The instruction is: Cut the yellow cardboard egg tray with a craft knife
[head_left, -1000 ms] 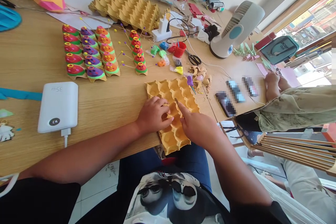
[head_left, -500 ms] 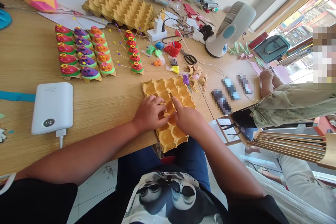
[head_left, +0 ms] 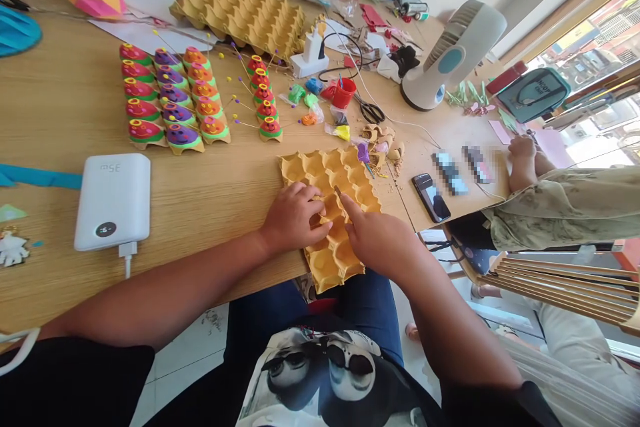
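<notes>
A yellow moulded egg tray [head_left: 333, 160] lies at the table's front edge, its near end jutting past the edge above my lap. My left hand [head_left: 295, 217] grips its left part, fingers curled over the cups and thumb stretched toward the middle. In my right hand [head_left: 377, 240] is a slim knife [head_left: 338, 191], mostly hidden by the fist. Its dark tip shows beyond my extended index finger, against the tray's ridges. How deep the blade sits I cannot tell.
Painted egg-cup strips [head_left: 183, 97] stand at the back left, near a white power bank [head_left: 113, 200]. Beyond the tray are scissors [head_left: 370, 109], a red cup [head_left: 343, 93], clay and cardboard scraps. A fan [head_left: 450, 57], phones [head_left: 431, 197] and another person's hands [head_left: 523, 147] are right.
My right hand with the knife has shifted slightly right and toward me, widening the gap between my hands. My left hand stays on the tray. The whole view has shifted a little.
</notes>
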`<state>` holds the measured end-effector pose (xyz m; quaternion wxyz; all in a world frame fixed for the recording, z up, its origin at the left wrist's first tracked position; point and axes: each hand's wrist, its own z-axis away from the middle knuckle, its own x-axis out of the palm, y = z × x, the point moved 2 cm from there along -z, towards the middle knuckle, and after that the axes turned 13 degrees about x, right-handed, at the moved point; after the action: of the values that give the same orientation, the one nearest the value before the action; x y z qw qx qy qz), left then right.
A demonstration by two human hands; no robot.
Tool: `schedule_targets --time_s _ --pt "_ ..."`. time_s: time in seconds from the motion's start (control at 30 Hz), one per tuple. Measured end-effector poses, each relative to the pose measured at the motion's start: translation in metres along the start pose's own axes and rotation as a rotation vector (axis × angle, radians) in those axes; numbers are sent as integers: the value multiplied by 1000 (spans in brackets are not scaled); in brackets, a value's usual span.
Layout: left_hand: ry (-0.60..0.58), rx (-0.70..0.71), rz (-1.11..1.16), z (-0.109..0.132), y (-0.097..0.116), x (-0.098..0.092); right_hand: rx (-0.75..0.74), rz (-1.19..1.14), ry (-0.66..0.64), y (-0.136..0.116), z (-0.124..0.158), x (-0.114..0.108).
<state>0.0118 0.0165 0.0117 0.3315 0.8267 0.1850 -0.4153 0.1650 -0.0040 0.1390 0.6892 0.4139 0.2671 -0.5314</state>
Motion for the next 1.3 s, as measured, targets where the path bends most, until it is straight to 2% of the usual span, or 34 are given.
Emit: schedule_targets --time_s 0.27,0.4,0.63,0.8,1.0,1.3 --pt "-12 -1 -10 0 0 0 -36 -80 -69 3 -17 -9" --pt "-7 -1 -15 1 0 0 -21 -146 -81 0 -20 -6" --pt "-5 9 -36 1 -1 0 -14 -198 52 -5 -22 15" --pt "-9 12 -24 -1 0 0 -3 -108 41 3 -11 19" --pt "-14 -4 -6 -2 0 0 3 22 33 10 7 13" --pt "-11 -33 19 -2 1 0 -2 33 -24 3 0 -2"
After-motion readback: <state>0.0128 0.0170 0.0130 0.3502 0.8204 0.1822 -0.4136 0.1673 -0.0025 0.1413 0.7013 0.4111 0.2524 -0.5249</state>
